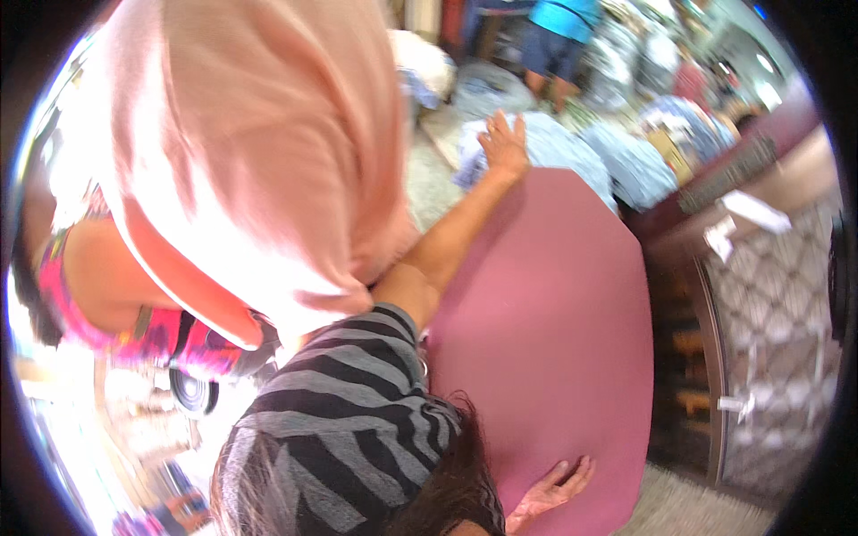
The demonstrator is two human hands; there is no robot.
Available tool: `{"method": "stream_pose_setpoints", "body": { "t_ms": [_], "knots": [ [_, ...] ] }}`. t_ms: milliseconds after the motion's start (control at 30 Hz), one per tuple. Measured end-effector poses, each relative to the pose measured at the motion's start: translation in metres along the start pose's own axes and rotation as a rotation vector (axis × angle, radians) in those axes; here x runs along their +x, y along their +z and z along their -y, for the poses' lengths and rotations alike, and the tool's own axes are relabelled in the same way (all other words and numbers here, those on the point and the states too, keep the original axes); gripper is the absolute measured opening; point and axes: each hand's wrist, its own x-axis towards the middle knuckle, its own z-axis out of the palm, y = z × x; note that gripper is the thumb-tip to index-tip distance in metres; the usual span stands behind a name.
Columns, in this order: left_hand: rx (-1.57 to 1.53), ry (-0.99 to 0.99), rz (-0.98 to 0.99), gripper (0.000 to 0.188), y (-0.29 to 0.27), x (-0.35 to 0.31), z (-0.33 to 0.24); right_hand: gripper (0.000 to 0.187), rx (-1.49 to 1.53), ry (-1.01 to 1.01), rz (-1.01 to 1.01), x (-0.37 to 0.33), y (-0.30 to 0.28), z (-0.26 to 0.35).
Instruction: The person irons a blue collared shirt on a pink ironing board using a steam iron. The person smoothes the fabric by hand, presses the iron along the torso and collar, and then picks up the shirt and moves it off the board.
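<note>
A large flat mauve board (554, 330) with angled corners fills the middle, right of my body. My left hand (507, 147) is at its far left corner, fingers stretched and spread, the wrist by the edge. I cannot tell whether it presses on the board. My right hand (552, 489) rests open near the board's lower edge, fingers extended across the surface. A striped grey and black sleeve (344, 384) covers my left shoulder and upper arm. Beside that arm hangs a big pale pink cloth (268, 152), hiding much of what lies behind it.
Another person (94, 277) in a bright patterned sleeveless top is close on my left, partly behind the cloth. Bulging pale blue bags (559, 147) lie beyond the board. Farther back is someone in a blue shirt (563, 18). A grey diamond-patterned panel (778, 286) stands at the right.
</note>
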Motion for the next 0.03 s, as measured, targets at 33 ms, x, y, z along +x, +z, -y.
{"method": "stream_pose_setpoints", "body": {
  "t_ms": [33],
  "knots": [
    [0.051,-0.039,-0.025,0.058,-0.0052,0.0116,0.0331,0.045,0.01,-0.054,0.021,0.0223,0.0103,0.0001]
  ]
}}
